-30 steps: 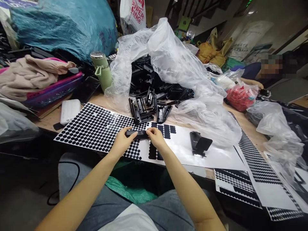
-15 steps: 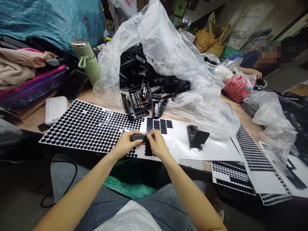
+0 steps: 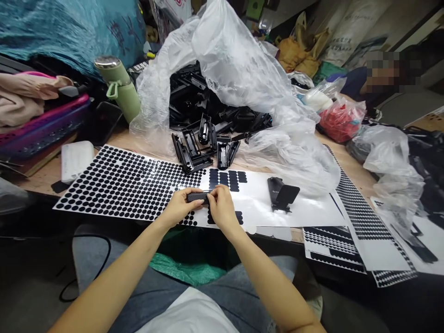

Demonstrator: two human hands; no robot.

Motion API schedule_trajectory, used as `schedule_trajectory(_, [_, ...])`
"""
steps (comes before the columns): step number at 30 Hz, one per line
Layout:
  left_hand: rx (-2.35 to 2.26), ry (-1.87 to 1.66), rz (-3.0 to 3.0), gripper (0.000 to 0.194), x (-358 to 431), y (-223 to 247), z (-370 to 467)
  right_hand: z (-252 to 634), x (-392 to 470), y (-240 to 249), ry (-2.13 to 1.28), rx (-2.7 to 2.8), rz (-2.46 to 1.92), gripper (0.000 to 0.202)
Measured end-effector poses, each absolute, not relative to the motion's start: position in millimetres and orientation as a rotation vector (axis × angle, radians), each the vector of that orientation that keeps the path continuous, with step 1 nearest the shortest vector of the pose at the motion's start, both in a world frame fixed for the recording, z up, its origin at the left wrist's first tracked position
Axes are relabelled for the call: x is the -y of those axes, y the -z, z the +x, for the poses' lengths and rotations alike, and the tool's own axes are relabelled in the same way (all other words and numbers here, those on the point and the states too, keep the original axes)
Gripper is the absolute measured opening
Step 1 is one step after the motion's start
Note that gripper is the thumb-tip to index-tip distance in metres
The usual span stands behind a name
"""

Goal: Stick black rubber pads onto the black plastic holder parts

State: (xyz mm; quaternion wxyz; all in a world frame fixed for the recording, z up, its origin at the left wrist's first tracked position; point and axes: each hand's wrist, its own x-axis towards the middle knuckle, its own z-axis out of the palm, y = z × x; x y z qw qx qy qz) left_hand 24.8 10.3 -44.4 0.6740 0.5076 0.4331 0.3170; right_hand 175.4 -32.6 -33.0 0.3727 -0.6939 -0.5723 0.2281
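Observation:
Between my two hands is a small black plastic part (image 3: 196,198) with a ribbed face. My left hand (image 3: 180,203) is closed on its left end, thumb along the near side. My right hand (image 3: 222,206) pinches its right end, and those fingertips hide that end. Beneath the hands lies a white sheet of round black stickers (image 3: 125,185). Beside it is a sheet with rounded black strip stickers (image 3: 229,179), partly covered by my right hand. To the right on the white backing stands a black folding holder (image 3: 282,194) with a flat plate.
Behind the sheets, black plastic parts (image 3: 197,148) spill from a big clear plastic bag (image 3: 236,60). A green flask (image 3: 120,88) and a white box (image 3: 78,161) stand left. More sticker sheets (image 3: 364,208) overhang the right edge. A person (image 3: 360,85) sits at the far right.
Both hands keep hold of the black part, with only slight finger movement. The whole view has shifted a little. At the far right, the other person's forearm and hand no longer show.

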Motion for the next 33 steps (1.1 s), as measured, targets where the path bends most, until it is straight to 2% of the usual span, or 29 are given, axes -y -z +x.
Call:
schedule_trajectory(4, [-0.963, -0.683, 1.176, 0.041, -9.5, 38.2, 25.1, 210.7, 25.7, 35.3, -0.424, 1.276, -2.109, 0.022])
schedule_trajectory(7, [-0.956, -0.621, 1.217, 0.04, -8.8, 35.3, 27.1, 231.9, 19.6, 39.0, -0.41, 1.261, -2.297, 0.022])
schedule_trajectory(17, [-0.954, -0.616, 1.248, 0.038, -9.3, 40.5, 29.6, 238.4, 20.4, 38.7, -0.482, 1.221, -2.333, 0.018])
schedule_trajectory(20, [-0.961, -0.588, 1.229, 0.038, -9.4, 38.2, 30.0, 238.4, 24.2, 30.5, -0.557, 1.21, -2.258, 0.011])
schedule_trajectory(26, [-0.951, -0.576, 1.213, 0.039, -11.0, 38.2, 30.9, 224.1, 45.1, 21.8, -0.983, 0.982, -1.75, 0.021])
schedule_trajectory(33, [-0.972, -0.557, 1.213, 0.039, -12.6, 38.6, 31.7, 218.8, 56.1, 40.8, -1.184, 0.736, -1.614, 0.021])
